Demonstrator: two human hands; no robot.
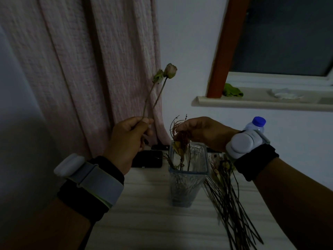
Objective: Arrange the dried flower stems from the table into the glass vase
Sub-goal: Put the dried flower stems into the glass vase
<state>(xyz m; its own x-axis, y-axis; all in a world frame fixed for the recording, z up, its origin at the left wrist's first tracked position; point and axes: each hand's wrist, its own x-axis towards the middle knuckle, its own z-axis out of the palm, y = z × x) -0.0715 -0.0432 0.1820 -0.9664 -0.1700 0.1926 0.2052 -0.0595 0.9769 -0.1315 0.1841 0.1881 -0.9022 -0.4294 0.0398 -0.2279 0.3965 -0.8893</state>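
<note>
Mid-arranging: the right hand (201, 131) pinches a reddish sprig (182, 139) down into the glass vase (187, 177) directly beneath it. The left hand (129, 139) grips two dried roses (165, 73) upright, probably next in. More stems (232, 204) lie on the table (144, 204) under the right wrist.

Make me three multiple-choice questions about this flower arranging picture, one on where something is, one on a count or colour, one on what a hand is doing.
1. Where do the loose dried stems lie?
A. On the white table, right of the clear square glass vase
B. On the window sill
C. Left of the vase

2. How many dried rosebud stems does the left hand hold?
A. One
B. Two
C. Four

3. What is the right hand doing?
A. Resting flat on the table
B. Gripping the blue-capped bottle
C. Holding reddish dried sprigs above the vase mouth

Answers: 1 A, the bundle lies beside the vase's right wall; 2 B, two buds top two stems; 3 C, fingers curl round the sprigs.
</note>
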